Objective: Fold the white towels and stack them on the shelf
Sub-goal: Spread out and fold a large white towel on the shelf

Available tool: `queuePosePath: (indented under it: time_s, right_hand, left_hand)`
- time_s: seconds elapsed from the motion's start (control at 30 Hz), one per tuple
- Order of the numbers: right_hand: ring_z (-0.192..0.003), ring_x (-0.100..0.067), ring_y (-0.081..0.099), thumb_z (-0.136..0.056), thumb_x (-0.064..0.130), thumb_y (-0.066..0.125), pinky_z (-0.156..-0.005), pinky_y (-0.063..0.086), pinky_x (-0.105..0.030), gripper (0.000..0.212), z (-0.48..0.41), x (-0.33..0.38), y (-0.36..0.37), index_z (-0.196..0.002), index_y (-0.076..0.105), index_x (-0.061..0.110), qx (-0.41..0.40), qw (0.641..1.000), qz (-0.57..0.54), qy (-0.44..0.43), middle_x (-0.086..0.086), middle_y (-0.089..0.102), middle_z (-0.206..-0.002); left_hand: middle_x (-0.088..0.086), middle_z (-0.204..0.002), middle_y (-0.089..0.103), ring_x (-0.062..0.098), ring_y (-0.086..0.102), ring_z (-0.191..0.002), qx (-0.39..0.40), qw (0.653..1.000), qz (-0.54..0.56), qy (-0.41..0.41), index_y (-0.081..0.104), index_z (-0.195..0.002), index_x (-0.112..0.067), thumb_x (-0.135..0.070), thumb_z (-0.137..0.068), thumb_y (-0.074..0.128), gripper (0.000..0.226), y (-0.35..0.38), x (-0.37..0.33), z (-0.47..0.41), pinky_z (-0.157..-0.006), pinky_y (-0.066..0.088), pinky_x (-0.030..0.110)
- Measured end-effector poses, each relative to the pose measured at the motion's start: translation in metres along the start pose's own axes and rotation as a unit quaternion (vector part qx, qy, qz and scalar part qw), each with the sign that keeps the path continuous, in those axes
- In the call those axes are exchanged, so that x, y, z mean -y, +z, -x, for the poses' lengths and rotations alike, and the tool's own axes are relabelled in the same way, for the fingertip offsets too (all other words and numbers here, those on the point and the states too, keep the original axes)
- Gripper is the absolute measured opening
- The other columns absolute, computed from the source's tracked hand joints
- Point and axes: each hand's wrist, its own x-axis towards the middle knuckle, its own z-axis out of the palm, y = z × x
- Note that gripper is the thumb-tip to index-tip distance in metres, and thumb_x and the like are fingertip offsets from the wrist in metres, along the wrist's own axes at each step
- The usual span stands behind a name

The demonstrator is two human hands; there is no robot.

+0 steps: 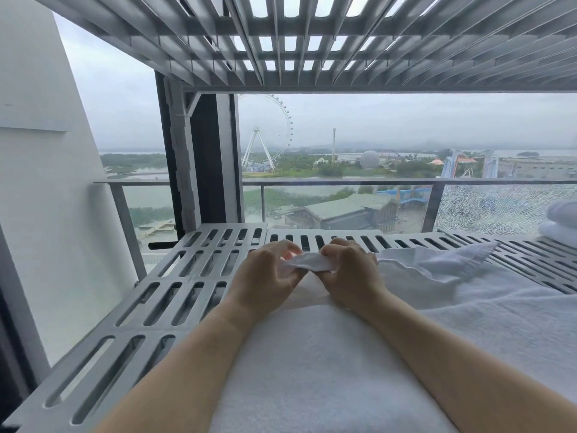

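Observation:
A white towel lies spread over the grey slotted shelf, reaching from the near edge to the middle. Its far edge is bunched up between my hands. My left hand pinches that edge from the left, and my right hand pinches it from the right, with the two hands nearly touching. A loose flap of the towel trails off to the right behind my right hand. At the far right edge sit folded white towels, stacked on the shelf.
Another slotted shelf hangs close overhead. A shelf post stands at the back left. Behind the shelf is a window with a balcony glass railing. A white wall borders the left side.

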Motion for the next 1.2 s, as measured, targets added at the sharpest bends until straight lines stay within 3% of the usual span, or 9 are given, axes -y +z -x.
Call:
queuePosePath:
  time_s: [0.1,0.2,0.3,0.4,0.63,0.77,0.87,1.03,1.2]
  right_hand:
    - [-0.090,-0.014,0.054,-0.077,0.044,0.067,-0.073,0.028,-0.031,0.020,-0.001,-0.001,-0.005,-0.089,0.068,0.028,-0.002,1.000,-0.022,-0.005,0.012,0.061,-0.088]
    - [-0.094,-0.009,0.054,-0.073,0.053,0.064,-0.079,0.033,-0.032,0.030,-0.001,-0.007,-0.016,-0.097,0.066,0.034,0.039,0.998,-0.049,-0.026,0.016,0.063,-0.096]
    - [-0.099,-0.010,0.056,-0.080,0.043,0.057,-0.092,0.040,-0.041,0.025,0.000,-0.010,-0.025,-0.101,0.066,0.034,0.070,0.993,-0.091,-0.023,0.015,0.066,-0.101]
    - [-0.098,-0.012,0.058,-0.083,0.031,0.057,-0.092,0.042,-0.041,0.022,-0.002,-0.010,-0.028,-0.102,0.068,0.031,0.054,0.996,-0.068,-0.015,0.013,0.067,-0.103]
    - [-0.081,-0.011,0.056,-0.082,0.033,0.062,-0.079,0.045,-0.033,0.011,-0.001,-0.013,-0.022,-0.084,0.071,0.028,0.016,0.999,-0.039,0.010,0.012,0.068,-0.090]
    - [-0.079,-0.015,0.058,-0.084,0.029,0.061,-0.071,0.041,-0.029,0.011,0.001,-0.012,-0.012,-0.085,0.069,0.022,-0.046,0.998,-0.040,-0.010,0.007,0.068,-0.087]
    - [-0.081,-0.019,0.056,-0.086,0.021,0.060,-0.067,0.033,-0.025,0.009,0.001,-0.011,-0.006,-0.083,0.066,0.015,-0.060,0.996,-0.057,-0.039,0.002,0.066,-0.086]
    - [-0.080,-0.028,0.056,-0.088,0.012,0.056,-0.067,0.034,-0.028,0.007,0.001,-0.008,-0.007,-0.084,0.060,0.009,-0.096,0.991,-0.052,-0.077,-0.004,0.061,-0.086]
    - [-0.076,-0.031,0.056,-0.089,0.010,0.051,-0.059,0.039,-0.031,0.010,0.004,-0.004,-0.013,-0.084,0.058,0.006,-0.120,0.985,-0.038,-0.120,-0.007,0.058,-0.085]
  left_hand:
    - [-0.006,-0.086,0.066,0.012,0.060,-0.079,-0.006,1.000,0.007,0.015,0.068,-0.091,-0.023,-0.033,-0.080,0.069,0.015,-0.001,0.001,0.000,-0.066,0.044,0.022]
    - [-0.010,-0.082,0.064,0.008,0.059,-0.074,-0.016,1.000,0.002,0.018,0.069,-0.090,-0.023,-0.035,-0.079,0.070,0.017,-0.003,0.000,0.000,-0.061,0.038,0.010]
    - [-0.008,-0.085,0.065,0.008,0.057,-0.075,-0.021,1.000,-0.006,0.015,0.069,-0.091,-0.023,-0.039,-0.077,0.071,0.021,-0.003,-0.001,0.000,-0.061,0.038,0.014]
    - [-0.006,-0.087,0.066,0.010,0.058,-0.076,-0.024,1.000,-0.012,0.014,0.069,-0.091,-0.023,-0.036,-0.076,0.072,0.020,-0.004,-0.002,0.000,-0.064,0.040,0.020]
    - [-0.007,-0.086,0.063,0.010,0.058,-0.075,-0.008,0.999,-0.026,0.032,0.069,-0.096,-0.021,-0.034,-0.074,0.075,0.026,-0.004,-0.003,0.000,-0.064,0.043,0.021]
    - [-0.012,-0.085,0.063,0.006,0.062,-0.071,0.029,0.999,0.001,0.035,0.067,-0.103,-0.028,-0.049,-0.066,0.076,0.043,-0.006,-0.005,0.001,-0.063,0.048,0.018]
    - [-0.014,-0.086,0.063,0.003,0.059,-0.070,0.032,0.998,-0.003,0.045,0.067,-0.103,-0.029,-0.064,-0.061,0.065,0.055,-0.006,-0.008,0.001,-0.061,0.040,0.007]
    - [-0.009,-0.080,0.069,0.008,0.060,-0.070,-0.014,0.999,0.016,0.038,0.072,-0.089,-0.024,-0.066,-0.068,0.053,0.051,-0.008,-0.009,-0.001,-0.064,0.047,0.025]
    - [-0.009,-0.073,0.067,0.007,0.058,-0.064,-0.070,0.997,0.005,0.038,0.072,-0.084,-0.019,-0.063,-0.071,0.055,0.049,-0.015,-0.009,-0.002,-0.057,0.040,0.014]
